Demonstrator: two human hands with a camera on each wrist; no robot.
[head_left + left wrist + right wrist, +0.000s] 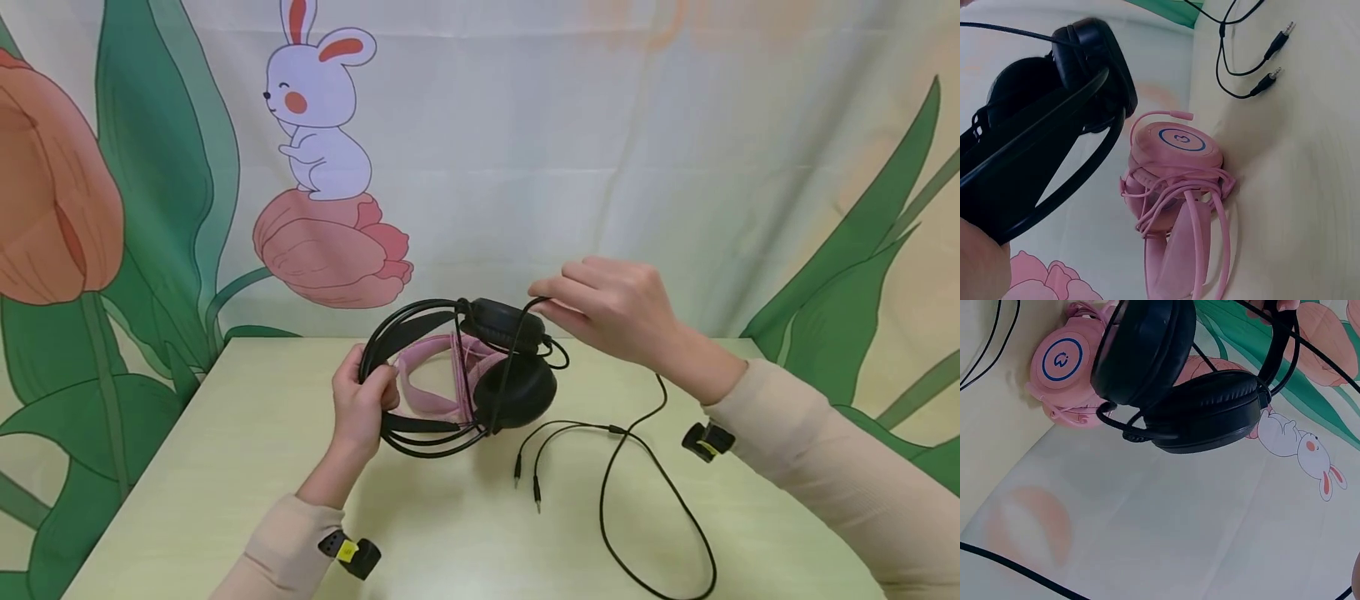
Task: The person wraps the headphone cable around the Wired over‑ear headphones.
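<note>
So from the head view, the black headset (465, 375) is held up just above the pale green table (225, 467), with the left hand (362, 408) curled round the headband end and the right hand (611, 308) pinching the cable (645, 500) right where it runs over the top ear cup. The grip on both sides looks closed and secure. I'd say the cable is the part left to deal with: it trails loose across the table in a big loop and the two plugs (527, 483) lie free near the middle, so nothing is wrapped yet as far as I can tell. A pink headset (442, 379) lies on the table right behind the black one, cord already bundled round it. In the left wrist view the black band (1041, 162) runs diagonally across the frame with a bit of the left hand at the bottom corner, the pink headset (1175, 187) rests on the table with its cord tangled round the cup, and the plugs (1275, 59) show up top. The right wrist view looks up at both padded black ear cups (1172, 381) stacked close together, glossy and a bit worn-looking, with the pink cup (1063, 362) behind them; only a fingertip shows at the top edge.
</note>
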